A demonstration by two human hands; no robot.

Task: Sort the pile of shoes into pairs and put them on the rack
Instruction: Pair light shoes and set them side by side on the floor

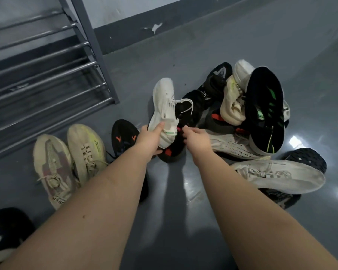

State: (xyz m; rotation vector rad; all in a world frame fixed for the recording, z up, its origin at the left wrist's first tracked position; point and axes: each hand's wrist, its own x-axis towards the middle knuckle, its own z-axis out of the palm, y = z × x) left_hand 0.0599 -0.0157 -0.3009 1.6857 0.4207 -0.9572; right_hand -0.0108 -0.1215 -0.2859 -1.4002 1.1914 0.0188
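Note:
My left hand (150, 140) grips the heel of a white sneaker (164, 106), which points away from me above the floor. My right hand (196, 136) pinches something small at the collar of a black shoe with red marks (173, 152) under the white one; what it pinches is hidden. The pile of shoes (248, 114) lies to the right: black ones, cream ones, and a black sole with green stripes (265, 112) facing up. A beige pair (70, 160) stands side by side on the floor at the left. The metal rack (47, 75) is at the upper left.
A black shoe with orange marks (125, 137) lies beside the beige pair. A long white sneaker (281, 174) lies near my right forearm. A dark shoe (4, 230) sits at the bottom left corner. Grey floor (174, 221) stretches between my arms; a wall runs along the back.

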